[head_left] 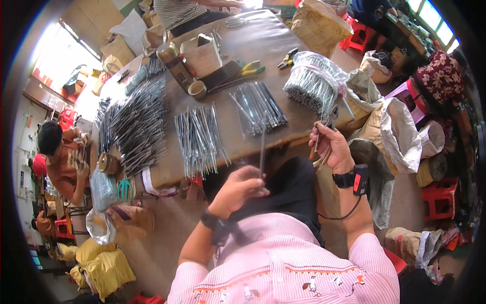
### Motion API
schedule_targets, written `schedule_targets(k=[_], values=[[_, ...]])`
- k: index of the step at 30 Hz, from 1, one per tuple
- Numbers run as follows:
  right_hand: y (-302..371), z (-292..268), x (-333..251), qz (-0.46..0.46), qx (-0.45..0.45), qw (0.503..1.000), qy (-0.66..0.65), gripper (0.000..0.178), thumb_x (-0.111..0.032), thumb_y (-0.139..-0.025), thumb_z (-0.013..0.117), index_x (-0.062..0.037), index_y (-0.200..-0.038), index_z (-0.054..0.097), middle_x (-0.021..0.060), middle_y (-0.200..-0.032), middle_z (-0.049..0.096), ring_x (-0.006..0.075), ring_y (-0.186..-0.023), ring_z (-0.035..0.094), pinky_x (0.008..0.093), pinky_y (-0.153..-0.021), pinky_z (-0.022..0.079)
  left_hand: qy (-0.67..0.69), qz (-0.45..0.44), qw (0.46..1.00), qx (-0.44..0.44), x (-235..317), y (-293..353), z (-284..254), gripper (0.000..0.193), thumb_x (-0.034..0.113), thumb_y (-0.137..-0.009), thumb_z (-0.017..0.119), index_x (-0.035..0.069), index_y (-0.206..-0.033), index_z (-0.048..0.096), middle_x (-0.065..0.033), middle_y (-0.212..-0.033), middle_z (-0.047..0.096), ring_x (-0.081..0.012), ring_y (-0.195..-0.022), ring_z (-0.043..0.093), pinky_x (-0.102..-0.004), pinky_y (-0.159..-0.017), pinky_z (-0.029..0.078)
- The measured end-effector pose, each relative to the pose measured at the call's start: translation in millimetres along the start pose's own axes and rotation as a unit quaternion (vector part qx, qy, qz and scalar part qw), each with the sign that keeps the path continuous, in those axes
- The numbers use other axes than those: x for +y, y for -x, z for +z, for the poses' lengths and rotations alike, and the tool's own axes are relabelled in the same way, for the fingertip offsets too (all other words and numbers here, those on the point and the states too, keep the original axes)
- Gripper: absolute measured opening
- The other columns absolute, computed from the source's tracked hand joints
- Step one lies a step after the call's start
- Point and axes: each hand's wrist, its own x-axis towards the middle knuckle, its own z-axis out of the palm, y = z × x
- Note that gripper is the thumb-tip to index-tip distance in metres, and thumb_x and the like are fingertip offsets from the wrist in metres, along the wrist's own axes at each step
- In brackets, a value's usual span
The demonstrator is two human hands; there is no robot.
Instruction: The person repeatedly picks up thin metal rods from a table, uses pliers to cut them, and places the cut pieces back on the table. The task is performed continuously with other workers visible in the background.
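Note:
My left hand (240,186), smeared by motion, is in front of the table edge over my lap. A thin metal rod (262,147) stands up from its closed fingers. At the right, my right hand (331,146) is closed with its fingers pinched on thin rods (324,154); how many is unclear. It sits just below a large bundle of silvery rods (311,86) wrapped in clear plastic. Between the hands and further back lies a loose bundle of rods (258,109). Left of that lies another spread bundle (200,142).
A big heap of dark rods (134,126) covers the table's left. Behind are a flask (174,63), a cup (197,89), yellow-green pliers (251,68) and black-yellow pliers (288,58). Open sacks (400,131) stand at the right. Another person (63,157) sits at the left.

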Motion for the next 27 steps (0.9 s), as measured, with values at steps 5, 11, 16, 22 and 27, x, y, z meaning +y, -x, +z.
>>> schedule_targets(k=[5, 11, 16, 22, 27], values=[[32.8, 37.2, 38.8, -0.040, 0.007, 0.989, 0.140, 0.015, -0.010, -0.089, 0.065, -0.0029, -0.102, 0.059, 0.0066, -0.081, 0.062, 0.0167, -0.070, 0.064, 0.0322, -0.066, 0.058, 0.016, 0.035, 0.999, -0.038, -5.0, -5.3, 24.6, 0.025, 0.003, -0.087, 0.062, -0.005, -0.109, 0.053, -0.0104, -0.096, 0.059, -0.0234, -0.086, 0.068, -0.0301, -0.080, 0.057], [50.5, 56.2, 60.8, -0.087, 0.006, 0.983, 0.159, 0.018, -0.006, -0.087, 0.068, -0.0032, -0.100, 0.056, 0.0075, -0.079, 0.063, 0.0180, -0.071, 0.065, 0.0319, -0.065, 0.057, 0.019, 0.086, 0.996, -0.031, -11.2, -5.6, 33.5, 0.020, -0.002, -0.085, 0.064, -0.002, -0.103, 0.057, -0.0097, -0.095, 0.062, -0.0221, -0.084, 0.069, -0.0308, -0.078, 0.058], [58.3, 57.9, 72.4, -0.144, -0.010, 0.970, 0.196, 0.017, -0.009, -0.089, 0.067, -0.0030, -0.098, 0.054, 0.0094, -0.080, 0.064, 0.0187, -0.071, 0.066, 0.0297, -0.062, 0.055, 0.018, 0.128, 0.991, -0.028, -13.9, -5.8, 34.3, 0.021, -0.002, -0.082, 0.068, 0.000, -0.100, 0.059, -0.0089, -0.091, 0.065, -0.0205, -0.080, 0.069, -0.0306, -0.074, 0.058], [62.8, 59.2, 77.6, -0.206, 0.013, 0.954, 0.217, 0.015, -0.010, -0.090, 0.067, -0.0018, -0.093, 0.055, 0.0091, -0.074, 0.065, 0.0155, -0.057, 0.061, 0.0274, -0.048, 0.050, -0.002, 0.152, 0.988, -0.008, -9.8, -3.0, 35.5, 0.018, -0.002, -0.080, 0.071, 0.000, -0.095, 0.061, -0.0076, -0.086, 0.066, -0.0175, -0.077, 0.068, -0.0279, -0.072, 0.057], [68.0, 57.8, 72.6, -0.172, 0.018, 0.952, 0.254, 0.014, -0.008, -0.088, 0.068, -0.0022, -0.093, 0.056, 0.0081, -0.077, 0.065, 0.0157, -0.064, 0.064, 0.0269, -0.056, 0.051, -0.005, 0.164, 0.986, 0.001, -9.1, -1.8, 37.6, 0.018, -0.003, -0.079, 0.072, 0.000, -0.093, 0.062, -0.0069, -0.085, 0.066, -0.0155, -0.076, 0.067, -0.0268, -0.072, 0.056]])
